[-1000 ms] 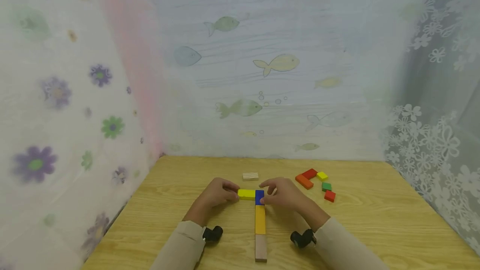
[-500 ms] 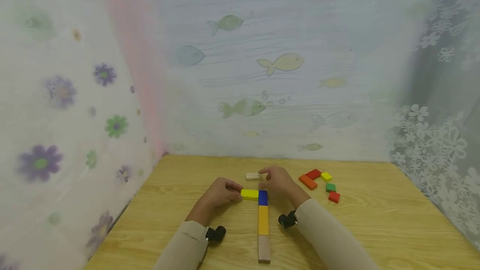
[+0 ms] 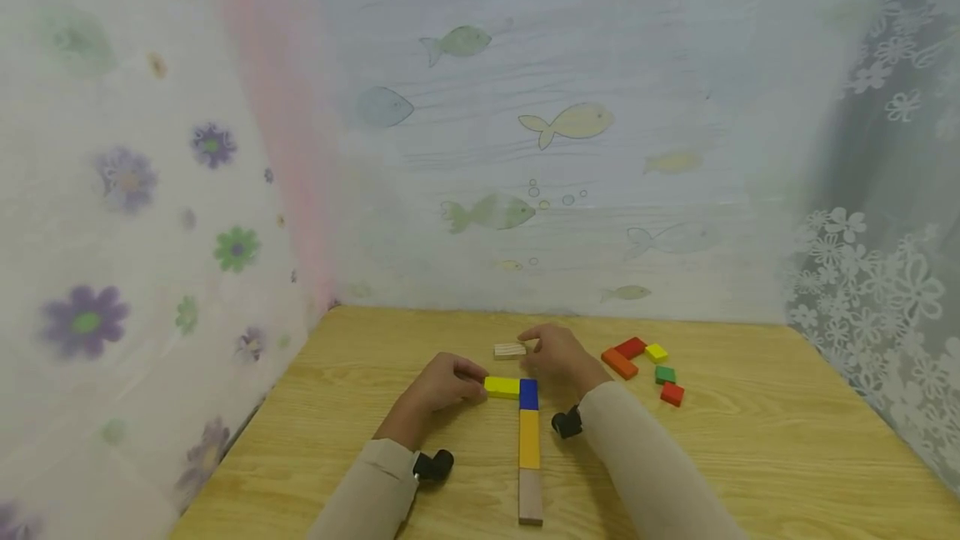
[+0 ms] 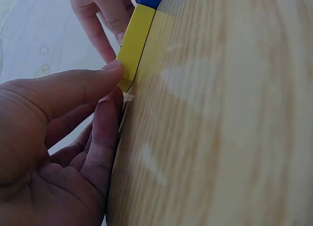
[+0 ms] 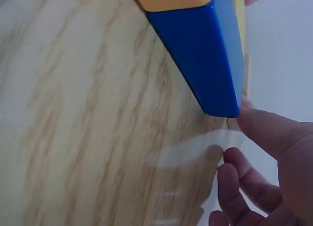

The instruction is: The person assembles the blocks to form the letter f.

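At frame centre we have laid a line of natural, orange and blue block [image 3: 528, 393]. Our left hand [image 3: 442, 383] pinches the yellow block [image 3: 502, 387] against it; our right hand [image 3: 558, 354], fingers relaxed, touches the plain block [image 3: 510, 350]. Several coloured blocks [image 3: 645, 367] remain unplaced on the table [image 3: 750, 457].

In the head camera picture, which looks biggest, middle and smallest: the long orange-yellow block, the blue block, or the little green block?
1. Long orange-yellow wooden block, clearly the largest.
2. Blue wooden block.
3. Small green wooden block.
Blue and green look close in size; green lies farther back, so that order is unsure.
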A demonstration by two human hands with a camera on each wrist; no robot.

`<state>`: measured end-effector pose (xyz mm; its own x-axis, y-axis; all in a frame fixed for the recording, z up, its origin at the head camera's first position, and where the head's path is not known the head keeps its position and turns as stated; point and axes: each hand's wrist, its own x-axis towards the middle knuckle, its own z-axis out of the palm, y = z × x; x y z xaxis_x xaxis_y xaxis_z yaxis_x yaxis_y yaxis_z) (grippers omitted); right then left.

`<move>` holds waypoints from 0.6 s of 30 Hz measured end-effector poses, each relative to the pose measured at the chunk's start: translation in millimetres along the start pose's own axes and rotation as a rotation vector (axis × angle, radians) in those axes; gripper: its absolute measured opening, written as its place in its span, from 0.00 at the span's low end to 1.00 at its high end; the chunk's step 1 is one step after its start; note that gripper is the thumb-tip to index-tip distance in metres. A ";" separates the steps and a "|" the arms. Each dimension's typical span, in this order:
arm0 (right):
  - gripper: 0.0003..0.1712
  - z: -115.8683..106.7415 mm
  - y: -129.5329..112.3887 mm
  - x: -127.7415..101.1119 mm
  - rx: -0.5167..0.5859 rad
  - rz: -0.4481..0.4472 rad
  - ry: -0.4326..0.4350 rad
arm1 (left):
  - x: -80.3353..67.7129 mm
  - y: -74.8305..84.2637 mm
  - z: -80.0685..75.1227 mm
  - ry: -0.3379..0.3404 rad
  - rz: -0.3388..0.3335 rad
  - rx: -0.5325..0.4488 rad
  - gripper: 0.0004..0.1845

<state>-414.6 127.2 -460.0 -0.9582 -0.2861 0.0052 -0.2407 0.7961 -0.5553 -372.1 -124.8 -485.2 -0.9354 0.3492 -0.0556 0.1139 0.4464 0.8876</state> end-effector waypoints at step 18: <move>0.16 4.8 -4.0 -0.4 -0.084 0.022 0.082 | -1.0 1.5 1.0 0.006 0.014 0.037 0.15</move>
<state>-412.5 121.5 -461.8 -0.9719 -0.2264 0.0638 -0.2285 0.8445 -0.4844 -370.7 -123.6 -484.3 -0.9355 0.3509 -0.0408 0.1389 0.4715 0.8709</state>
